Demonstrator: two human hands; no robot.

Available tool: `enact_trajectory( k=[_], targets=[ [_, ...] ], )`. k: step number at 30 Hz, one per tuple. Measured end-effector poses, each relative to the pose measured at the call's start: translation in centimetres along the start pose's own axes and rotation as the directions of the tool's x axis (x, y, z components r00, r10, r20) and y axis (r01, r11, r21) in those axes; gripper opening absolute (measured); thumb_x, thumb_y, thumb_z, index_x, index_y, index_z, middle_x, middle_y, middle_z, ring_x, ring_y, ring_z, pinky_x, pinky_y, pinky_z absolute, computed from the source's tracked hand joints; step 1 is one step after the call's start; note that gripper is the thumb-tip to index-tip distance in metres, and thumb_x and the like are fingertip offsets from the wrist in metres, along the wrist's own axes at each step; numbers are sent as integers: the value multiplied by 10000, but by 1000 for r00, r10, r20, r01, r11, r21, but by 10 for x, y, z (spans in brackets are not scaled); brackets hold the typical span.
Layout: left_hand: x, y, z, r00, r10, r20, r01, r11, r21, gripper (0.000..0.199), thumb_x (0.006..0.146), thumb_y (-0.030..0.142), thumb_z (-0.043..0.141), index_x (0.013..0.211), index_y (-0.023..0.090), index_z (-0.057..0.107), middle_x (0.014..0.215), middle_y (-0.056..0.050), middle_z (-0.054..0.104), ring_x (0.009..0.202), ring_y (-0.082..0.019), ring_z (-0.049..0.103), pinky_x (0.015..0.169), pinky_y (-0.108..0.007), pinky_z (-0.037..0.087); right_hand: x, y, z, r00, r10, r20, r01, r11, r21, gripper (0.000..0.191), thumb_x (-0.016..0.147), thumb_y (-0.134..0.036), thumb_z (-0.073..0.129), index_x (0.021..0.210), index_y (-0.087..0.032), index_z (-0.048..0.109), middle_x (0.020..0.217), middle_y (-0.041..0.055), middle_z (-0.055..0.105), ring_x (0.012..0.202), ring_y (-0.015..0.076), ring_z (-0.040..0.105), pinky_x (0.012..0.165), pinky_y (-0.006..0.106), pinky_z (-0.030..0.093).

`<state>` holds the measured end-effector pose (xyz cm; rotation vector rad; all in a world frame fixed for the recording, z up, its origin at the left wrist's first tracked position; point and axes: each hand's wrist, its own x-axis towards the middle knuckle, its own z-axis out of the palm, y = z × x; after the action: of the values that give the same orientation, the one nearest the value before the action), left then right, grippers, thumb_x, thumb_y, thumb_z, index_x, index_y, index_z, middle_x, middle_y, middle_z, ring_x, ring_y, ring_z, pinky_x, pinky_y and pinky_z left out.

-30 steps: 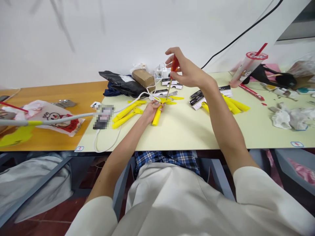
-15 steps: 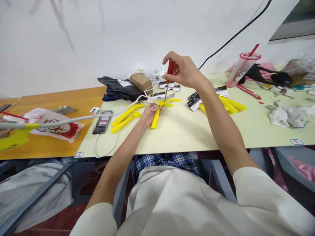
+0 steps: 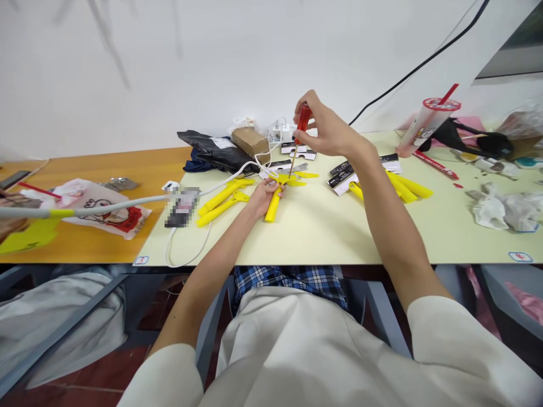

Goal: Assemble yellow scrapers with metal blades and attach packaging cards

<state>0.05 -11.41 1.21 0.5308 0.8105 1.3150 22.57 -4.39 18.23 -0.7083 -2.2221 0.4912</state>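
My left hand (image 3: 263,198) is closed round a yellow plastic piece (image 3: 272,208) with a tube-like handle and flat blades, low over the table. My right hand (image 3: 322,125) grips the red handle of a screwdriver (image 3: 303,120) from above. The screwdriver is nearly upright, its thin shaft reaching down to the hub of the yellow piece. Left of my left hand lie yellow handles (image 3: 218,210). More yellow tubes (image 3: 401,186) lie beyond my right forearm, beside black-and-white packets (image 3: 340,180).
A white cable crosses on the left, above a phone-like item (image 3: 182,208). Behind are a black bag (image 3: 220,151) and cardboard box (image 3: 250,141). At right stand a cup (image 3: 428,127) and crumpled tissues (image 3: 490,209). Another person's hand (image 3: 11,217) shows far left.
The view has shifted slightly, so the table items appear a little to the right. My right fingers have changed their hold on the screwdriver handle, which is still over the yellow piece.
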Motion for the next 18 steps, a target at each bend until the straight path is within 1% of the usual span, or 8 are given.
enact_trajectory(
  k=[2, 6, 8, 11, 12, 14, 18],
  targets=[
    [1, 0, 0, 1000, -1, -1, 1, 1000, -3, 359, 818, -73, 674, 1024, 196, 555, 964, -49, 652, 817, -159, 689, 643, -240, 483, 0, -1, -1, 1000, 1, 7, -1, 1000, 29, 473, 909, -507, 880, 1234, -361, 567, 1073, 39, 735, 994, 320, 707, 832, 490, 632],
    [2, -1, 0, 1000, -1, 26, 1, 1000, -4, 376, 812, -75, 678, 1046, 200, 574, 989, -48, 670, 817, -163, 693, 631, -243, 469, 1, -3, 1, 999, 23, -47, -23, 1000, -4, 522, 896, -509, 895, 1294, -373, 585, 928, 15, 709, 938, 329, 712, 866, 520, 632],
    [2, -1, -1, 1000, -6, 7, 6, 1000, -22, 401, 798, -82, 690, 1047, 209, 572, 980, -41, 665, 823, -169, 696, 642, -251, 470, 2, -4, 2, 999, 10, -36, -10, 1000, -1, 531, 893, -500, 900, 1306, -366, 593, 950, 22, 717, 957, 326, 722, 888, 513, 632],
    [4, 0, -2, 999, -7, -33, 4, 997, -78, 438, 776, -102, 693, 1037, 222, 555, 954, -24, 643, 830, -170, 693, 654, -249, 456, 1, -7, 0, 1000, -13, 25, 12, 999, 44, 530, 900, -482, 889, 1325, -366, 594, 1081, 37, 750, 1007, 315, 746, 887, 485, 647],
    [4, 0, -2, 999, -7, -35, 4, 996, -94, 445, 773, -107, 689, 1038, 223, 553, 962, -24, 644, 829, -166, 689, 651, -245, 448, 0, -7, 0, 999, -15, 33, 14, 999, 52, 516, 906, -476, 881, 1322, -367, 598, 1098, 36, 757, 1009, 313, 752, 880, 480, 653],
    [4, 1, -3, 1000, -8, -25, 5, 994, -111, 446, 776, -109, 680, 1045, 223, 553, 989, -31, 651, 829, -161, 686, 643, -237, 435, 0, -8, 0, 1000, -11, 22, 11, 999, 42, 477, 919, -469, 870, 1305, -368, 608, 1070, 28, 767, 989, 314, 756, 881, 487, 661],
    [5, 0, -3, 1000, -26, -1, 26, 995, -100, 432, 789, -104, 665, 1044, 223, 545, 998, -41, 649, 835, -164, 685, 632, -230, 438, 1, -5, 1, 1000, 8, -27, -9, 1000, -28, 453, 928, -465, 874, 1287, -356, 620, 984, 29, 767, 974, 334, 745, 944, 536, 650]
  ],
)
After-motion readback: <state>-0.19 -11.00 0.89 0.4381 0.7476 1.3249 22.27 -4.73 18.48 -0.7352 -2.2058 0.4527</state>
